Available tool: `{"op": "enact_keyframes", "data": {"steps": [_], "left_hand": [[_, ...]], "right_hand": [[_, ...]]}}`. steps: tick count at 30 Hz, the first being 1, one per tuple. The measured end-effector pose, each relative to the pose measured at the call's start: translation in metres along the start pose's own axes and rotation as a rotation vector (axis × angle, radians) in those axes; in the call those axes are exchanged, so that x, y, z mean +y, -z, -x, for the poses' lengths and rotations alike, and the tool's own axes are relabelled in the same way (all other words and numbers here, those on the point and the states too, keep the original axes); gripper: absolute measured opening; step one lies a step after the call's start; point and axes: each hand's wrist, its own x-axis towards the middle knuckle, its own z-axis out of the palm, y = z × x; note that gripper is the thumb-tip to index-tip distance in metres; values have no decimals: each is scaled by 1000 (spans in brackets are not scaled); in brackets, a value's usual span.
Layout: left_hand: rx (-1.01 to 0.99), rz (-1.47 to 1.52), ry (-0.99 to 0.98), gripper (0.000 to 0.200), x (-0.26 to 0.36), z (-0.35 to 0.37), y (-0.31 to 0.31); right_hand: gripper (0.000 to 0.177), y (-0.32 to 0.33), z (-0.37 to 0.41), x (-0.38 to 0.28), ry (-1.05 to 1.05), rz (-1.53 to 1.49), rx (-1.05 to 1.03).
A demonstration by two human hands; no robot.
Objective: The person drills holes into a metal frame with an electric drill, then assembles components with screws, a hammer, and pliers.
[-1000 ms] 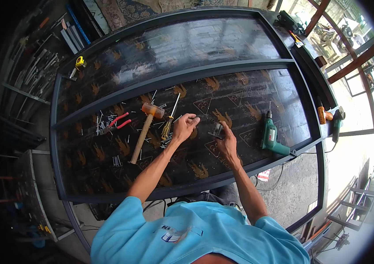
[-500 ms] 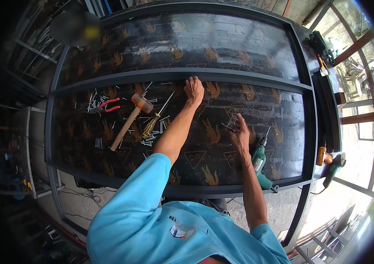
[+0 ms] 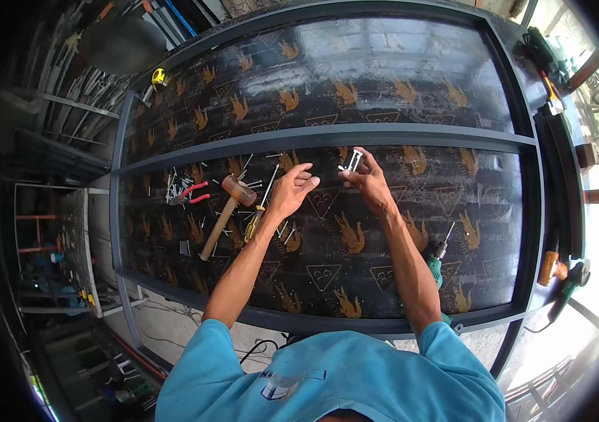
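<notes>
My right hand (image 3: 370,184) grips a small metal bracket (image 3: 354,160) just below the middle bar of the dark frame (image 3: 328,133). To its left, my left hand (image 3: 292,191) is raised above the board, thumb and fingers apart and nothing visible between them. Beside my left forearm lies a screwdriver (image 3: 252,224), partly covered by it. A mallet (image 3: 240,191) rests farther left, near red-handled pliers (image 3: 195,193) and scattered screws (image 3: 173,188). A green drill (image 3: 435,266) lies beside my right forearm, which hides part of it.
A yellow tape measure (image 3: 159,77) sits at the frame's upper left corner. Another metal bracket (image 3: 185,247) lies at the lower left of the board. On the right, outside the frame, are an orange-handled tool (image 3: 549,269) and a green power tool (image 3: 575,280).
My left hand has come down and back from the middle bar. My right hand has lifted the bracket up toward that bar. The whole view has shifted, bringing the tape measure into clear sight.
</notes>
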Motion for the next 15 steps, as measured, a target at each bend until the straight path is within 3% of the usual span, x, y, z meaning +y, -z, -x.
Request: {"op": "enact_keyframes", "data": {"steps": [1,3,4,6,9,12,14,15], "left_hand": [[-12,-12,3,54,2,-7,-4],[136,-405,-379,62,5,-29,-12],[138,-460,-429,66,6,-43,-11],[150,-597,-619,74,6,-79,-8],[27,-616,-713,85,20,-114,-9],[-111,-660,-734,81,8,-131,-17],[332,-737,-1016,60,-22,-138,-28],[401,-734,-1000,54,-38,-132,-34]], "right_hand": [[67,0,-4,8,77,207,-5],[62,1,-7,14,401,738,149],[61,3,-7,14,532,1022,240],[60,16,-24,14,597,1094,228],[58,24,-38,18,704,1230,199],[56,30,-45,31,811,1152,304],[53,30,-47,33,899,1023,454],[51,32,-48,37,877,994,476]]}}
